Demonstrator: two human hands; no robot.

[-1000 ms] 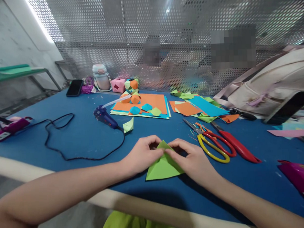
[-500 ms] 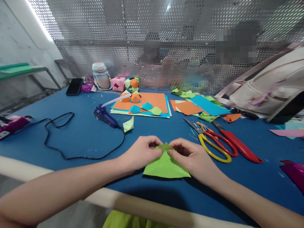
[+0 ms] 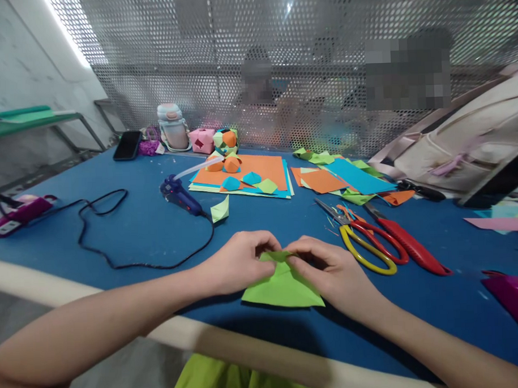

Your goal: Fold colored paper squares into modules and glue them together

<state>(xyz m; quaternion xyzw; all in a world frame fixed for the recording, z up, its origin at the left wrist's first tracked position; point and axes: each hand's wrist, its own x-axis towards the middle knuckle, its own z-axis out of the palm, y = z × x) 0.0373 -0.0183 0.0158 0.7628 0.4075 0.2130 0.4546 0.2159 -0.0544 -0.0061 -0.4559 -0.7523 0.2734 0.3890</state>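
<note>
A green sheet of paper (image 3: 285, 286) is pinched between both my hands just above the blue table, near its front edge. My left hand (image 3: 248, 263) grips its upper left side, thumb on top and the other fingers curled behind. On the upper right side, my right hand (image 3: 325, 268) holds it with thumb and index finger. The paper's top edge looks folded over between the fingertips, while its lower edge hangs wide toward me. Fingertips behind the sheet are hidden. Beyond my left hand stands a small folded pale green paper piece (image 3: 220, 209).
A blue glue gun (image 3: 180, 197) with a trailing black cord lies left. Scissors (image 3: 367, 247) and a red-handled cutter (image 3: 414, 248) rest right. Behind are stacked orange sheets (image 3: 264, 168), paper scraps (image 3: 360, 178), a bottle (image 3: 174, 129), a phone (image 3: 127, 146) and a backpack (image 3: 456, 136).
The pointed top of the green paper has become a flat edge, folded over between my fingertips. Both hands keep their grip and have barely moved.
</note>
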